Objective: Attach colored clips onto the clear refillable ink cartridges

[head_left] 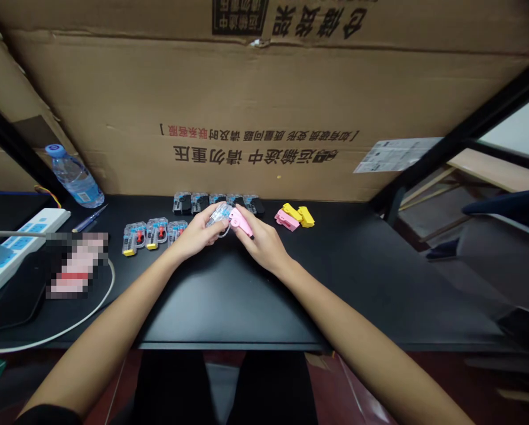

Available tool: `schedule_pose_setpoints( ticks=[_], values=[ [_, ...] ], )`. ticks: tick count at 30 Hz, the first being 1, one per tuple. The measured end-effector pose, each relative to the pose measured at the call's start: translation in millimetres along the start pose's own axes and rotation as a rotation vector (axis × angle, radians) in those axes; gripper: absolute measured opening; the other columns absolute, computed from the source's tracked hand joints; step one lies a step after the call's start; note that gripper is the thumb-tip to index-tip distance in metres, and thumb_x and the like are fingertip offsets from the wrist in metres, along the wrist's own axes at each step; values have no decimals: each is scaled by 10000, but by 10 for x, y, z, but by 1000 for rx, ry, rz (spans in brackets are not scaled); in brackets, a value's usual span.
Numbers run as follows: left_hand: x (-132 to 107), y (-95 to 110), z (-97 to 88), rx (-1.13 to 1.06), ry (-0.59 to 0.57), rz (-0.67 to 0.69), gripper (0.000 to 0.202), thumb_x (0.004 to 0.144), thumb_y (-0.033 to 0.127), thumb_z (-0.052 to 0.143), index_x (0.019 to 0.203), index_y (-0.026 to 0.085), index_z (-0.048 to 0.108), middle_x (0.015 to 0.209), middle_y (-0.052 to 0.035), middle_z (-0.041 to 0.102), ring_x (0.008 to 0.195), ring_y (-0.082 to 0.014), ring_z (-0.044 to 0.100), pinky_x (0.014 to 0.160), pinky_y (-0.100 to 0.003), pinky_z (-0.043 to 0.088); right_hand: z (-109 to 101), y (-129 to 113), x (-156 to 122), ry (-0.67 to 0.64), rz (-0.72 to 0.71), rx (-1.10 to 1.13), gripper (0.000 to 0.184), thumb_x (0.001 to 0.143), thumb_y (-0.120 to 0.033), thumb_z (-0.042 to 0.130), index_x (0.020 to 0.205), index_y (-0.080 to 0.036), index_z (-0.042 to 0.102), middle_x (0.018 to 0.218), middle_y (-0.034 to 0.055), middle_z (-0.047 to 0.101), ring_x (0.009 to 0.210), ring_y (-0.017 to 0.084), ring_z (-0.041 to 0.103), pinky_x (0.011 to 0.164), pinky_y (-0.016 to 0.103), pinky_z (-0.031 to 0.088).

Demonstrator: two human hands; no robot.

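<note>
My left hand (pixel 199 235) is closed around a clear toy gun (pixel 219 215) with blue parts inside, held just above the black table. A pink plastic piece (pixel 240 222) is pinched in my right hand (pixel 264 245), its end against the toy gun; whether the two are joined I cannot tell. Left of my hands lie clear toy guns (pixel 157 232) with red triggers, two showing yellow ends. Behind them stands a row of several clear toy guns with black parts (pixel 199 203). To the right of my right hand sit loose yellow pieces (pixel 306 216) and a pink piece (pixel 286 221).
A cardboard sheet (pixel 255 88) walls off the back of the black table (pixel 229 307). At left are a water bottle (pixel 76 177), a screwdriver (pixel 90 218), a power strip (pixel 38 227) and a white cable (pixel 107 295). A metal frame post (pixel 450 124) rises at right.
</note>
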State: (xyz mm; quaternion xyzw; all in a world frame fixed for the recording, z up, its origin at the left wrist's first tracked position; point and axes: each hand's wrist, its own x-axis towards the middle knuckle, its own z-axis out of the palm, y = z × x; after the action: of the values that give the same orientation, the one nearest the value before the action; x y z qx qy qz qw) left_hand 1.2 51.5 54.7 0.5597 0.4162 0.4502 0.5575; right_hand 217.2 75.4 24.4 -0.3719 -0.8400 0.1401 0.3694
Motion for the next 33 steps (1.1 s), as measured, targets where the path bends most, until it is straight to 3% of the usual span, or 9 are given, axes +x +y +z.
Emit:
schedule_pose_setpoints(
  ticks=[6,12,22,30,33],
  values=[
    [-14,16,8,41,-1,19,883,856,600,834,1560,195,486,736,41,519,535,-75,396,470,-209,287,0,0,-4,39,-45,-50,543,1114,-445,516,1623,-259,538,1509,114,699,1325,336,725,1126,493,609],
    [-24,44,22,72,7,20,900,845,612,844,1555,181,498,682,61,470,528,-86,391,463,-211,292,25,17,-10,73,-61,-127,542,1117,-478,502,1586,-220,584,1471,147,721,1161,355,793,996,486,658],
    [-39,73,20,25,-24,-11,845,862,598,829,1527,175,523,698,57,487,506,-69,350,448,-219,248,-10,86,32,44,-167,-258,577,1135,-490,437,1538,-125,629,1197,216,809,951,334,793,881,459,643],
    [-34,35,-7,59,-15,-41,850,859,556,831,1532,144,514,712,45,526,514,-68,375,450,-210,248,1,137,33,-9,-298,-438,543,1157,-385,427,1578,-70,566,1047,180,814,879,287,787,829,394,643],
    [-31,8,-26,65,-12,-42,816,865,520,817,1527,151,516,741,30,562,522,-72,398,452,-210,263,-3,129,30,-49,-294,-412,542,1160,-376,429,1619,-99,512,1119,174,817,934,285,804,843,381,655]
  ],
)
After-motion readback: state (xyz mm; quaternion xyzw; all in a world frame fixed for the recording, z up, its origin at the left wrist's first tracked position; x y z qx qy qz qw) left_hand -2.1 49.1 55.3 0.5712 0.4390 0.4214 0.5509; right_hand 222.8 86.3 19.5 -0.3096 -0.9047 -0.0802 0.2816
